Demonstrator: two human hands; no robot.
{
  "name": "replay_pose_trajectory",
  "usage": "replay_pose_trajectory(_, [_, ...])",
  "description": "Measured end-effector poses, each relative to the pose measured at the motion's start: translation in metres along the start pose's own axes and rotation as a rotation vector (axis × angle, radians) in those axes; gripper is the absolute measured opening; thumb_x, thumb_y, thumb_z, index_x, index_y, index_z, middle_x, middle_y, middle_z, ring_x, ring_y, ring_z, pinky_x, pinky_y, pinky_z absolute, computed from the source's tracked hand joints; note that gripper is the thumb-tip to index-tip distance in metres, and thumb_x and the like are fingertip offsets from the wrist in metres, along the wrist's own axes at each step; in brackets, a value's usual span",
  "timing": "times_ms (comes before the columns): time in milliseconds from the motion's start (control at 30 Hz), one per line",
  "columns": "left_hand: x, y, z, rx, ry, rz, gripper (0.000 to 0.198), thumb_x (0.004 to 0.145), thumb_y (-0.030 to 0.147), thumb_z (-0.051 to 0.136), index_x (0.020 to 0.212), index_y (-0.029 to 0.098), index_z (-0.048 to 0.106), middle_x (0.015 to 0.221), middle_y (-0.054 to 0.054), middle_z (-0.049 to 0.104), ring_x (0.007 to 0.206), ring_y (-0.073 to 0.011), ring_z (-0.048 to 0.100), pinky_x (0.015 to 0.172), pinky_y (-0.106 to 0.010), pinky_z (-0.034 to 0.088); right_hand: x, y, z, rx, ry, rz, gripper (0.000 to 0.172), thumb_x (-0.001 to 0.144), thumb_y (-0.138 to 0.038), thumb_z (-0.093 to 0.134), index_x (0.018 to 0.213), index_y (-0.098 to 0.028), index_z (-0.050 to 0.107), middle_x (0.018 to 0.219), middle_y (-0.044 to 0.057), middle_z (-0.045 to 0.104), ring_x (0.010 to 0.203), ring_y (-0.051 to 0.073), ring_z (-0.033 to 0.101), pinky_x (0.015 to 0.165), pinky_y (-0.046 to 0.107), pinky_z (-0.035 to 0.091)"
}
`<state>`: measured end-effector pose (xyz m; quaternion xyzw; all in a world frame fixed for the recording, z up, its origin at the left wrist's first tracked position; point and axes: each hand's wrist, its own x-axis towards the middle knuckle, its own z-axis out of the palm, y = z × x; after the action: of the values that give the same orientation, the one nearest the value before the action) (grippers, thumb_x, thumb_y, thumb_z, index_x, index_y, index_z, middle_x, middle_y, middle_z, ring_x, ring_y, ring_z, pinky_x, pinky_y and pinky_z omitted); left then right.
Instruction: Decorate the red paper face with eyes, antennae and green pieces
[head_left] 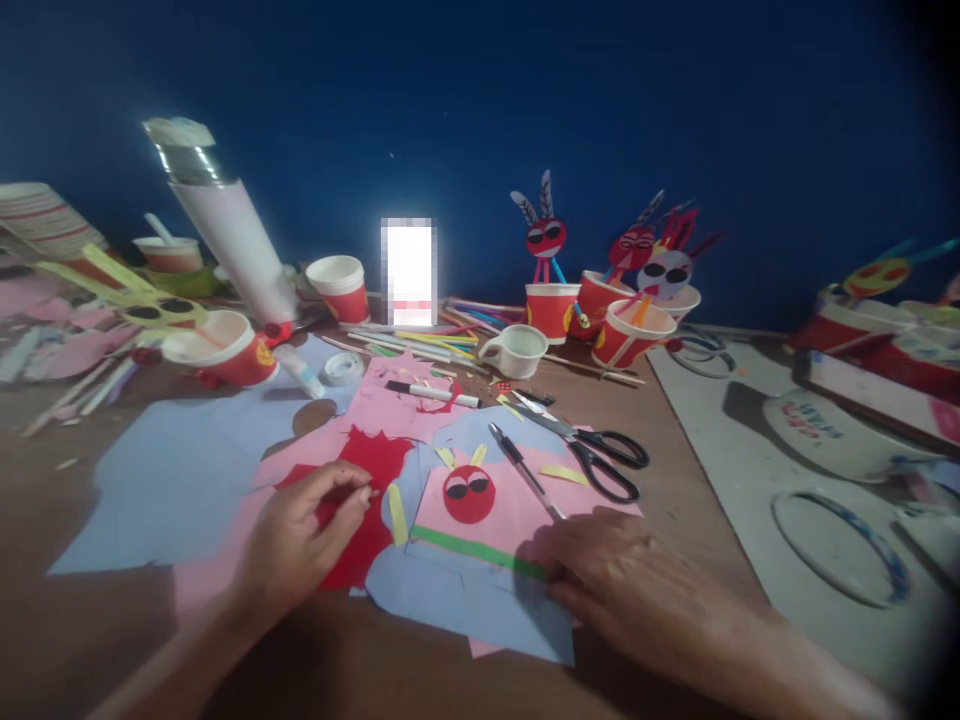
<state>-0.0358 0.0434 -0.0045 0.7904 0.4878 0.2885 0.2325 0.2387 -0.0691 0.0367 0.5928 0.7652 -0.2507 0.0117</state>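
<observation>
Wooden table point(97, 500), red paper point(367, 540) under left hand point(300, 530), pink paper point(487, 510) touching right hand point(622, 590)

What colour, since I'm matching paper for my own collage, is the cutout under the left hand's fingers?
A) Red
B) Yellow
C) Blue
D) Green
A: the curled fingers of the left hand sit over the jagged red paper cutout.

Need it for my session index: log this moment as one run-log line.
left grip: on red paper | right grip: beside green strip | nearby: black-handled scissors, pen
</observation>
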Motion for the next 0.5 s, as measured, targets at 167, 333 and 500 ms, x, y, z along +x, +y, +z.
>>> replay_pose_trajectory(167, [-0.009, 0.013, -0.007, -0.055, -0.096, 0.030, 0.010, 0.082, 0.029, 0.053, 0.078, 0.022, 0.060, 0.080, 0.001, 0.068, 0.074, -0.0145, 0.064, 0.069, -0.019, 0.049, 0.001, 0.016, -0.018, -0.036, 0.182, 0.071, 0.014, 0.081, -0.018, 0.054, 0.079, -0.024, 0.067, 0.072, -0.001, 0.069, 0.067, 0.018, 0.063, 0.059, 0.025, 0.039])
replay_pose_trajectory(333, [-0.014, 0.025, -0.010, -0.030, -0.274, 0.183, 0.011, 0.083, 0.026, 0.050, 0.078, 0.024, 0.060, 0.087, -0.001, 0.067, 0.077, -0.0161, 0.063, 0.067, -0.019, 0.049, 0.006, 0.037, -0.041, -0.001, 0.280, 0.219, 0.017, 0.083, -0.020, 0.052, 0.082, -0.025, 0.069, 0.079, -0.002, 0.071, 0.065, 0.014, 0.062, 0.056, 0.022, 0.038])
replay_pose_trajectory(500, [0.001, 0.010, -0.012, 0.128, -0.302, 0.377, 0.014, 0.080, 0.026, 0.050, 0.076, 0.025, 0.063, 0.089, -0.001, 0.067, 0.083, -0.0189, 0.062, 0.070, -0.023, 0.049, 0.009, 0.046, -0.042, -0.083, 0.270, 0.250, 0.017, 0.085, -0.024, 0.051, 0.085, -0.023, 0.068, 0.083, 0.001, 0.072, 0.072, 0.018, 0.064, 0.059, 0.025, 0.038])
